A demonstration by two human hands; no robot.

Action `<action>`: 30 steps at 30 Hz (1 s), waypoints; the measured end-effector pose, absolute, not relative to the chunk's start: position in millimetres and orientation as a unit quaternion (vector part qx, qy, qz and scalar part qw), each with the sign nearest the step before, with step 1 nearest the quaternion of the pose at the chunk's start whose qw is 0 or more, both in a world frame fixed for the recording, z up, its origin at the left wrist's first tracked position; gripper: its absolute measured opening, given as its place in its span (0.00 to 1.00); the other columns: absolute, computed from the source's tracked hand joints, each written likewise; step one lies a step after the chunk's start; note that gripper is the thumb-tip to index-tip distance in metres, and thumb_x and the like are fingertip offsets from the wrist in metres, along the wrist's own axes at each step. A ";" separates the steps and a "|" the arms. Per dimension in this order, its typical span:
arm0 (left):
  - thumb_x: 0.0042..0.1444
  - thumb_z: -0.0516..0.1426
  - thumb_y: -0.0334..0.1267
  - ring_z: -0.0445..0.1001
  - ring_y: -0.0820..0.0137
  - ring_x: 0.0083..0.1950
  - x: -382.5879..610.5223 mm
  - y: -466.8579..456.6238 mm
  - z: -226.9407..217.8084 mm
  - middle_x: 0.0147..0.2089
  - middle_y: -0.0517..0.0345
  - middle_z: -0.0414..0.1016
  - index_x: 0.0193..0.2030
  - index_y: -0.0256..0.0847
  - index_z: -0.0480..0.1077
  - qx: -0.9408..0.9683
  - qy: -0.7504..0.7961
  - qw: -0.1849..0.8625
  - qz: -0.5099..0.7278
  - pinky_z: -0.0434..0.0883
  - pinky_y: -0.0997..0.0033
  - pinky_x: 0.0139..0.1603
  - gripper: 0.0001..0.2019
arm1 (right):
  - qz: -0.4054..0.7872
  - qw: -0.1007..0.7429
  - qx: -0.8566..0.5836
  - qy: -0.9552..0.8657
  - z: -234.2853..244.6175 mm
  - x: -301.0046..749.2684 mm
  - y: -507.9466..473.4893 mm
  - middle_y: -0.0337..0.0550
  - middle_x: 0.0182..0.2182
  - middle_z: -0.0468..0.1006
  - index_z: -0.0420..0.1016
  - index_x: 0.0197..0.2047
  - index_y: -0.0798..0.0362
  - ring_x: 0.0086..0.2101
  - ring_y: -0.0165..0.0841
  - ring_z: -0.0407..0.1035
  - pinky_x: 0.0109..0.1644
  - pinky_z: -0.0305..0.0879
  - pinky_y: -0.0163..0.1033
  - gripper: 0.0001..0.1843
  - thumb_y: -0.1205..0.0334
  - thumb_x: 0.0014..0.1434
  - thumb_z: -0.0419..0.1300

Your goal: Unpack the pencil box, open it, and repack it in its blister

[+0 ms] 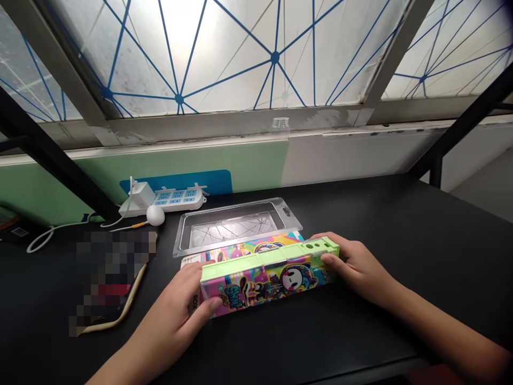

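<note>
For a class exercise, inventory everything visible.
Case: 1, multicoloured, centre
Card: 1, multicoloured, behind case
Tray: 1, clear, behind card
Power strip: 1, white, back
Plug: 1, white, on strip
Round item: 1, white, by strip
Cables: uncounted, white, left
Blurred item: 1, dark, left
Edge item: 1, dark, leftmost
Slanted bars: 2, black, sides
Window: 1, white, blue, back
Wall: 1, green, white, behind
Desk: 1, black, beneath
Left hand: 1, case's left
Right hand: 1, case's right
</note>
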State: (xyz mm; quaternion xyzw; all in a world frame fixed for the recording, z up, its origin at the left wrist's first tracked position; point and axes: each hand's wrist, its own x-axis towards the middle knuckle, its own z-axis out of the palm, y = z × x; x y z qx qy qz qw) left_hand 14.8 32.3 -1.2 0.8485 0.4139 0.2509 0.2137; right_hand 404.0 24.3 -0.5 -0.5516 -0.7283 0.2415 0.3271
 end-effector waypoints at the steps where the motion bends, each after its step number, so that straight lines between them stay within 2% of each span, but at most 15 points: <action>1: 0.70 0.54 0.47 0.73 0.57 0.64 15.4 32.7 -0.7 0.63 0.52 0.75 0.61 0.50 0.70 0.847 0.419 0.215 0.246 0.73 0.59 0.63 0.17 | 0.252 0.326 -0.563 -0.716 -0.7 401.6 24.6 0.43 0.40 0.85 0.72 0.57 0.48 0.34 0.42 0.80 0.35 0.74 0.41 0.24 0.41 0.67 0.54; 5: 0.68 0.56 0.48 0.73 0.54 0.65 16.4 34.8 -2.5 0.66 0.48 0.73 0.64 0.49 0.67 0.823 0.461 0.217 0.253 0.73 0.55 0.63 0.20 | 0.273 0.299 -0.600 -0.690 1.0 391.7 24.7 0.41 0.39 0.85 0.66 0.62 0.46 0.35 0.43 0.81 0.36 0.76 0.43 0.25 0.42 0.69 0.53; 8: 0.68 0.56 0.47 0.73 0.54 0.66 16.3 36.3 -4.2 0.68 0.48 0.71 0.68 0.49 0.64 0.812 0.475 0.215 0.263 0.73 0.54 0.63 0.23 | 0.218 0.267 -0.609 -0.715 2.4 388.2 24.9 0.43 0.40 0.84 0.71 0.57 0.46 0.37 0.44 0.80 0.37 0.75 0.45 0.22 0.43 0.70 0.52; 12: 0.69 0.56 0.47 0.73 0.54 0.66 14.5 35.2 -3.6 0.68 0.48 0.71 0.69 0.50 0.63 0.816 0.461 0.215 0.275 0.73 0.54 0.64 0.23 | 0.131 0.264 -0.597 -0.747 0.0 389.9 27.0 0.43 0.37 0.79 0.75 0.53 0.46 0.34 0.41 0.77 0.34 0.75 0.44 0.18 0.46 0.70 0.53; 16: 0.57 0.67 0.53 0.72 0.50 0.66 11.0 30.7 -5.6 0.70 0.47 0.68 0.74 0.55 0.54 0.821 0.447 0.245 0.258 0.74 0.50 0.63 0.42 | 0.103 0.278 -0.583 -0.757 -2.7 393.9 29.2 0.47 0.44 0.75 0.75 0.54 0.46 0.37 0.39 0.77 0.37 0.76 0.43 0.17 0.48 0.70 0.54; 19: 0.53 0.70 0.51 0.71 0.51 0.68 9.3 29.1 -8.8 0.71 0.48 0.67 0.76 0.60 0.46 0.808 0.469 0.253 0.250 0.72 0.48 0.64 0.50 | 0.058 0.280 -0.556 -0.781 1.7 392.2 28.8 0.49 0.47 0.76 0.77 0.53 0.47 0.42 0.41 0.76 0.43 0.76 0.46 0.16 0.49 0.70 0.55; 23: 0.50 0.72 0.48 0.70 0.51 0.68 8.7 30.5 -8.5 0.69 0.48 0.69 0.76 0.60 0.44 0.800 0.471 0.277 0.247 0.70 0.47 0.66 0.53 | -0.017 0.269 -0.479 -0.836 17.4 370.7 27.0 0.50 0.48 0.79 0.77 0.55 0.49 0.46 0.44 0.73 0.48 0.71 0.52 0.15 0.54 0.70 0.57; 27: 0.48 0.73 0.43 0.70 0.52 0.69 9.1 31.0 -6.5 0.68 0.48 0.69 0.77 0.59 0.42 0.796 0.474 0.288 0.241 0.68 0.47 0.67 0.57 | -0.028 0.216 -0.432 -0.875 30.0 328.7 30.5 0.52 0.47 0.80 0.75 0.56 0.53 0.45 0.45 0.73 0.47 0.70 0.51 0.16 0.55 0.69 0.58; 30: 0.47 0.73 0.40 0.70 0.52 0.68 9.6 29.8 -7.0 0.68 0.48 0.69 0.77 0.59 0.40 0.791 0.480 0.290 0.246 0.68 0.48 0.67 0.59 | -0.027 0.175 -0.439 -0.881 28.7 300.2 37.3 0.53 0.44 0.77 0.76 0.51 0.54 0.42 0.46 0.71 0.44 0.71 0.51 0.14 0.55 0.69 0.58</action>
